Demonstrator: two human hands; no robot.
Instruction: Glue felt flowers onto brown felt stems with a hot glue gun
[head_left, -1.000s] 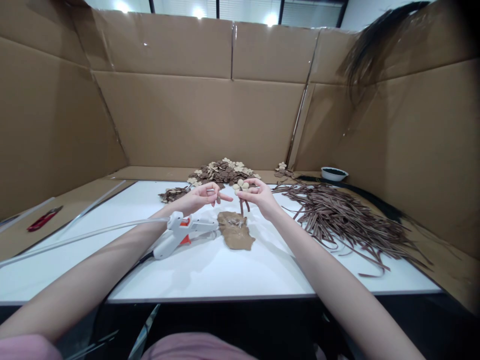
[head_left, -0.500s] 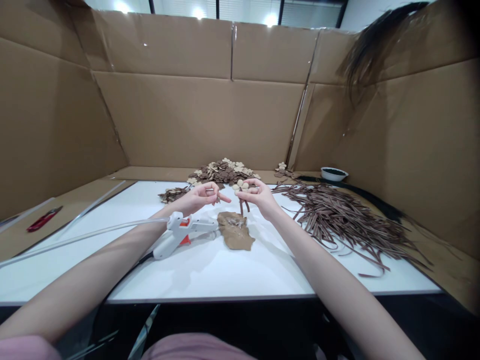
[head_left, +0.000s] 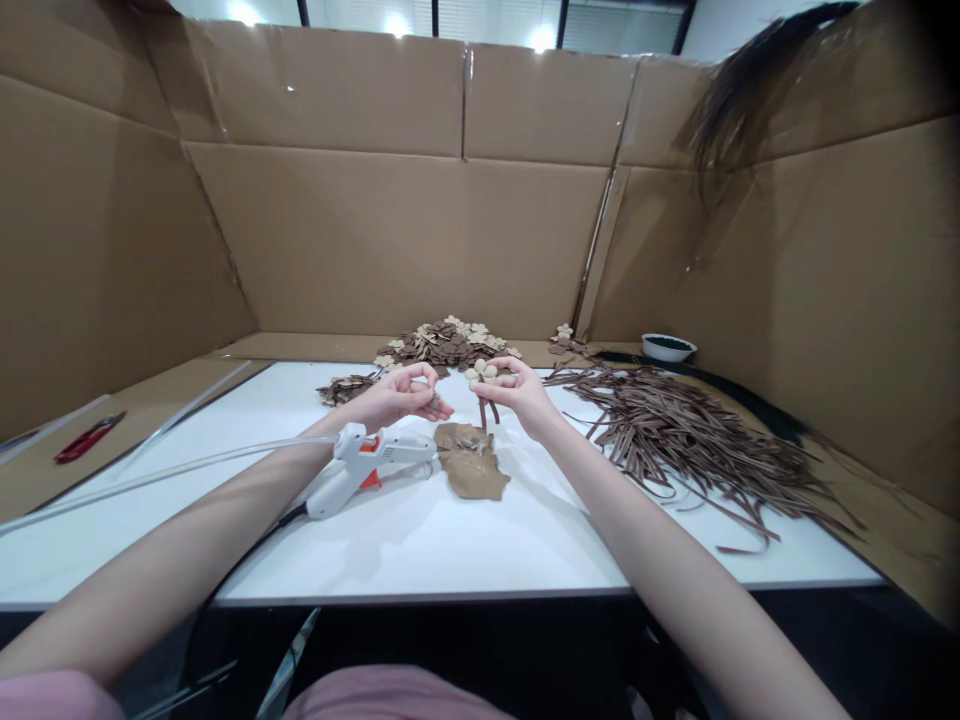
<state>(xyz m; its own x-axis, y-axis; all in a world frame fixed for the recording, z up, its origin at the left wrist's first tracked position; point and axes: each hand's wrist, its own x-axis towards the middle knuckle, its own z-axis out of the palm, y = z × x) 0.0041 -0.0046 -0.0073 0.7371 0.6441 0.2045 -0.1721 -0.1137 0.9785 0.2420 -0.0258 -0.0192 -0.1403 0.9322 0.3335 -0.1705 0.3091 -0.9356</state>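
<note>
Right hand (head_left: 525, 396): we pinch a cream flower (head_left: 481, 371) and brown strip (head_left: 483, 413).
Left hand (head_left: 401, 394): fingers curled; whether gripping, we cannot tell.

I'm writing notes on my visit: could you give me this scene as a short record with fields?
Left grip: fingers curled; anything held too small to tell
Right grip: holding pale flower, brown strips hanging below
Glue gun: aimed towards brown patch
Back: pile of brown and pale flowers
Right side: strip heap, white bowl
Far left: red tool
</note>
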